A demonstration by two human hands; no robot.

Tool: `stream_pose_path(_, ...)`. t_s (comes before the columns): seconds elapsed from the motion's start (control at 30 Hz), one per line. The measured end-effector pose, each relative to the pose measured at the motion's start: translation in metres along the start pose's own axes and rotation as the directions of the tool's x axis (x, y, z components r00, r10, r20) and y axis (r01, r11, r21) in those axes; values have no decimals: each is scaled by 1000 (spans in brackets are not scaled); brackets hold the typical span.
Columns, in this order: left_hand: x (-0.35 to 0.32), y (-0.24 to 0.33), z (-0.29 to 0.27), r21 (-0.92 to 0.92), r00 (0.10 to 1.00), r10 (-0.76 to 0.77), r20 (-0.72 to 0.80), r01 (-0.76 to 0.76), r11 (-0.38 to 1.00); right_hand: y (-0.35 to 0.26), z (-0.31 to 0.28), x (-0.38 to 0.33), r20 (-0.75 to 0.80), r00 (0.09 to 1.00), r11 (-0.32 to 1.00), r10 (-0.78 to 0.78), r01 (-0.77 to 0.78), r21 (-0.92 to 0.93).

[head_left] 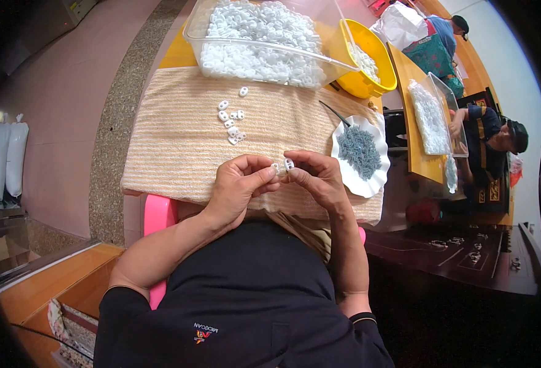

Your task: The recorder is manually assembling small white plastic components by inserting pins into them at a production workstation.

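My left hand [239, 187] and my right hand [316, 178] meet over the near edge of a beige striped cloth [178, 147]. Each pinches a small white plastic piece [282, 164] between thumb and fingertips, and the two pieces touch. Several more white pieces [231, 122] lie loose on the cloth beyond my hands. To the right stands a white scalloped plate [374, 178] heaped with small grey metal parts [359, 150].
A clear plastic bin [221, 37] full of white pieces sits at the far edge, a yellow bowl [381, 73] beside it. A pink stool edge [157, 214] shows under the cloth. Two other people work at a table on the right [424, 165].
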State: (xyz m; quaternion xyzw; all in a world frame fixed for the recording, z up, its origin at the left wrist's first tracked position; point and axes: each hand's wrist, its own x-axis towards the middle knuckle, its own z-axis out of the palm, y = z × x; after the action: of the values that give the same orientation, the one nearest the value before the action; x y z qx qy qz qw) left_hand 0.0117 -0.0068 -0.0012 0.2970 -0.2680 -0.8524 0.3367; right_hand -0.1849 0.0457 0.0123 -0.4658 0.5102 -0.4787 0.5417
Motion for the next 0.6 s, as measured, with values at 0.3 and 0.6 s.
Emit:
stream_pose_path(0.3,1,-1,-1,4,1000,-3,9,3,1000,2,1,0,24,1000,1000,14,-14,-3)
stream_pose_path(0.6,0,1,2,34,999,-23,22,22,999,-3,5,0,23,1000,996,8,-6,-87)
